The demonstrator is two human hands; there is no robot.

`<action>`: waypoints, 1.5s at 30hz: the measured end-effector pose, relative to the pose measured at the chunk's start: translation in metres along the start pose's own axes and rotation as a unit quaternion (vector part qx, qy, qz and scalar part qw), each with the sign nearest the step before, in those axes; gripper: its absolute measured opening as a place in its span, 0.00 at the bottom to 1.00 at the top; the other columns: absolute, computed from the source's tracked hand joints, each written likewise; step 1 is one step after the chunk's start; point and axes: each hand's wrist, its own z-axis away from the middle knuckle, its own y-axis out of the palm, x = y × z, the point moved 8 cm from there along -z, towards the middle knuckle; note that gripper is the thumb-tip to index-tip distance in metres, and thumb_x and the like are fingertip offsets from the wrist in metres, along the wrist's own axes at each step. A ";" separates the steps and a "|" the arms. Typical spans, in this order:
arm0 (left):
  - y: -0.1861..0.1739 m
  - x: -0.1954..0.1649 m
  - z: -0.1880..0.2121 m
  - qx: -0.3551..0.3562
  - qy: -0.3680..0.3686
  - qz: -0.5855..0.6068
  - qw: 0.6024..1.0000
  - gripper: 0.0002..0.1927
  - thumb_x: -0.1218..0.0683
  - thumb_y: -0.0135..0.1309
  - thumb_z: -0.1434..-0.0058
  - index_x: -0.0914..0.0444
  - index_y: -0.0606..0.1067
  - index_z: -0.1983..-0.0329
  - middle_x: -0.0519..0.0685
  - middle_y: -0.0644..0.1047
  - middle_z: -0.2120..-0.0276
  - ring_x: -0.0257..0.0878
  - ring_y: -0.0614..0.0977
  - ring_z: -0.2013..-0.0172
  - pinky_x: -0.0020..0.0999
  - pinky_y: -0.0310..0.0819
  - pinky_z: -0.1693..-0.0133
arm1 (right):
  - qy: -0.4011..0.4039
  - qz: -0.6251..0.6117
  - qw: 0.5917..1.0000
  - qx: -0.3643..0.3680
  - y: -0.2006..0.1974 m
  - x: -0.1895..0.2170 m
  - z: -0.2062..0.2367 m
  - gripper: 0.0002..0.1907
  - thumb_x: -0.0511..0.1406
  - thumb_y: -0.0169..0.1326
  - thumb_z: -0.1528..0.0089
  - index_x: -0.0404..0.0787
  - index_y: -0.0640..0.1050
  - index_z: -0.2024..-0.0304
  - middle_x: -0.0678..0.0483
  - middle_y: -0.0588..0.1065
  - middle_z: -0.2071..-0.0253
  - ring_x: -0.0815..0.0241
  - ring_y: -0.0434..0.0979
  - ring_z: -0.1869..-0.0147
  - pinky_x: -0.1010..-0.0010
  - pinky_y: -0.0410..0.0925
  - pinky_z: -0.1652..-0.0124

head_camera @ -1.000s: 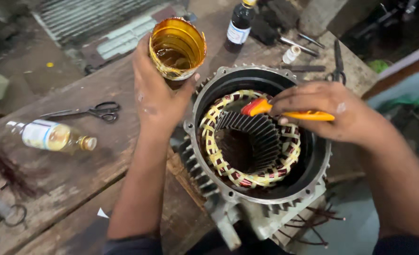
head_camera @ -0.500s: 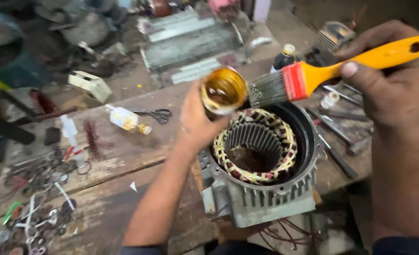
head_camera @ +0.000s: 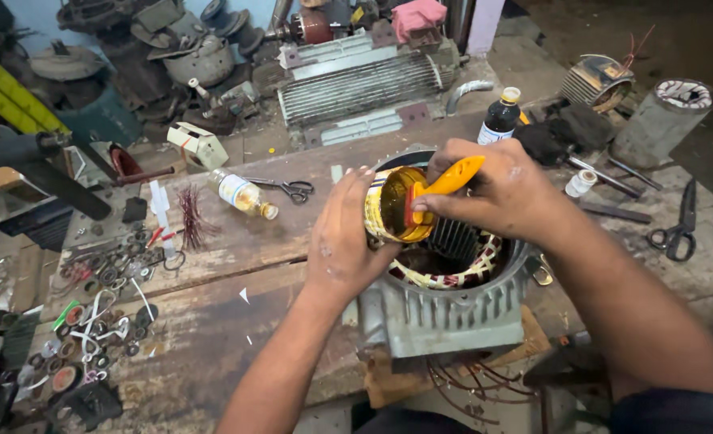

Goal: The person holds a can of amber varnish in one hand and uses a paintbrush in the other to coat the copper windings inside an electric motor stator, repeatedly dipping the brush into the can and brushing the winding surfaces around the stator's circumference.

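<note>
1. Head view, hands: the left hand [head_camera: 342,241] is wrapped around a small round tin [head_camera: 394,206] of amber liquid, held just above the rim of the motor housing [head_camera: 445,309].
2. Head view, hands: the right hand [head_camera: 493,189] grips the orange handle of a paintbrush [head_camera: 445,183]; its head is sunk in the tin, bristles hidden, probably in the liquid.
3. Motor housing: grey, finned, upright at the near edge of the wooden desk [head_camera: 212,321], yellow-taped windings [head_camera: 461,277] visible inside.
4. Desk, left: a clear bottle [head_camera: 242,194] lying on its side, small scissors [head_camera: 288,189] just beside it.
5. Desk, far side: a dark bottle [head_camera: 501,119] standing upright.
6. Desk, right: large black scissors [head_camera: 679,227].
</note>
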 end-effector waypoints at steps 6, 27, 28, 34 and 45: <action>-0.009 -0.012 0.009 -0.008 0.004 -0.021 1.000 0.49 0.57 0.72 0.58 0.68 0.62 0.33 0.64 0.71 0.37 0.63 0.73 0.36 0.51 0.68 0.36 | 0.035 -0.072 0.991 -0.110 -0.006 -0.002 0.032 0.14 0.38 0.68 0.42 0.37 0.79 0.62 0.51 0.81 0.65 0.60 0.83 0.62 0.69 0.74 0.60; -0.005 -0.024 0.022 0.023 -0.007 -0.035 0.999 0.50 0.57 0.72 0.56 0.70 0.60 0.32 0.66 0.70 0.37 0.63 0.71 0.35 0.51 0.66 0.35 | 0.090 -0.089 0.987 -0.099 -0.004 -0.015 0.056 0.14 0.37 0.68 0.42 0.37 0.78 0.60 0.53 0.80 0.65 0.63 0.80 0.63 0.72 0.72 0.61; -0.004 -0.023 0.022 0.023 -0.010 -0.037 0.999 0.50 0.57 0.72 0.57 0.70 0.60 0.32 0.65 0.70 0.37 0.63 0.71 0.35 0.51 0.66 0.35 | 0.107 -0.104 0.983 -0.109 -0.008 -0.022 0.061 0.13 0.36 0.67 0.41 0.37 0.78 0.59 0.54 0.79 0.64 0.64 0.80 0.62 0.73 0.72 0.60; 0.000 -0.014 0.022 0.031 -0.035 -0.030 0.998 0.50 0.57 0.71 0.56 0.69 0.60 0.31 0.64 0.70 0.37 0.62 0.71 0.35 0.50 0.65 0.35 | 0.195 -0.224 0.944 -0.145 -0.025 -0.071 0.090 0.10 0.31 0.64 0.38 0.36 0.77 0.57 0.55 0.78 0.61 0.68 0.76 0.61 0.76 0.70 0.62; 0.009 -0.001 0.009 0.039 -0.040 0.013 0.998 0.51 0.57 0.72 0.57 0.68 0.60 0.31 0.65 0.70 0.37 0.63 0.71 0.35 0.50 0.66 0.34 | 0.212 -0.304 0.902 -0.220 -0.041 -0.125 0.110 0.08 0.29 0.61 0.35 0.32 0.76 0.58 0.50 0.77 0.63 0.63 0.79 0.63 0.72 0.73 0.60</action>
